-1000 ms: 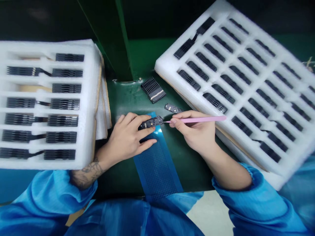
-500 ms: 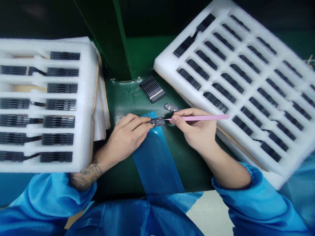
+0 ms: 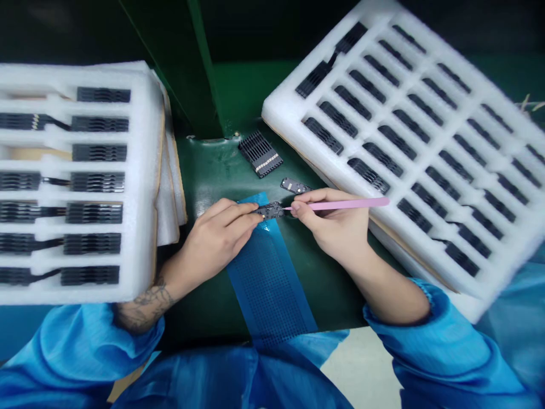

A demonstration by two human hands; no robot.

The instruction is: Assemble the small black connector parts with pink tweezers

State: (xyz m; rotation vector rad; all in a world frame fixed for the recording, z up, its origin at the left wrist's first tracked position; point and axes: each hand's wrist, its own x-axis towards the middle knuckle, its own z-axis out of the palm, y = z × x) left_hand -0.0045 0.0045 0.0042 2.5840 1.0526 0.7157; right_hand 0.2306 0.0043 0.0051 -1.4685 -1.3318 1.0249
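My left hand (image 3: 219, 238) is closed, its fingers gripping the left end of a small black circuit board (image 3: 272, 211) above the top end of a blue perforated sheet (image 3: 272, 278). My right hand (image 3: 334, 224) pinches pink tweezers (image 3: 349, 203), whose pale tip touches or nearly touches the board's right part. A second dark circuit board (image 3: 294, 186) shows just behind my right fingers; part of it is hidden, and I cannot tell whether it lies on the bench or in the hand. Beyond the hands lies a stack of black boards (image 3: 260, 154) with a pale stripe.
On the left, a white foam tray (image 3: 138, 187) holds rows of black parts, stacked over further foam sheets (image 3: 170, 210). Another foam tray (image 3: 276, 108) with many slotted black parts sits at an angle on the right. A green post (image 3: 179, 68) rises behind the green bench (image 3: 208, 182).
The view has shifted slightly, so most things sit a little further left. The tweezers' tip has come a little nearer over the board; both hands keep their grips.
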